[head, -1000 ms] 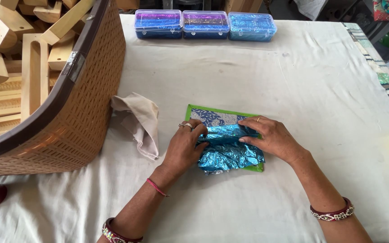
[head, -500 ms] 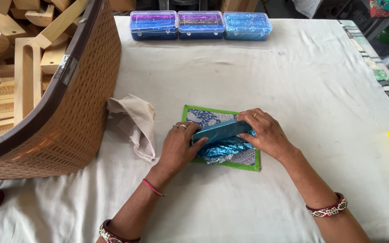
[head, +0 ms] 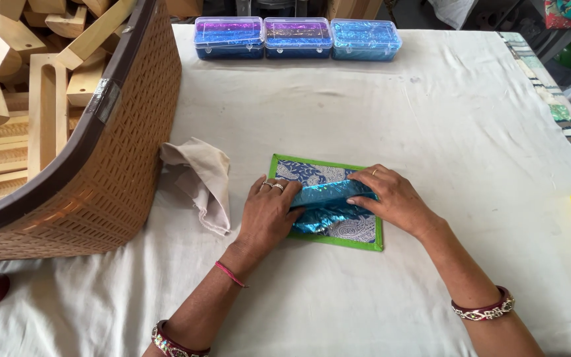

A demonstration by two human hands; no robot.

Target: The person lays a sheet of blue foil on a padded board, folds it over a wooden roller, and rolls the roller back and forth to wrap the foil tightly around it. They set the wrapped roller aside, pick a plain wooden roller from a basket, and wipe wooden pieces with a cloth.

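Far left of the left hand we note a brown woven basket (head: 120, 165) filled with wooden blocks (head: 41, 112). A beige cloth (head: 199, 175) lies just left of that hand. The left hand (head: 269, 211) pinches the left end of a shiny blue foil sheet (head: 325, 205); the right hand (head: 391, 198) presses its right end, fingers bent. The foil rests on a green-edged patterned mat (head: 312, 173) on the bench (head: 431, 119). Beyond both hands stand three clear lidded boxes (head: 297, 38) holding purple and blue foil.
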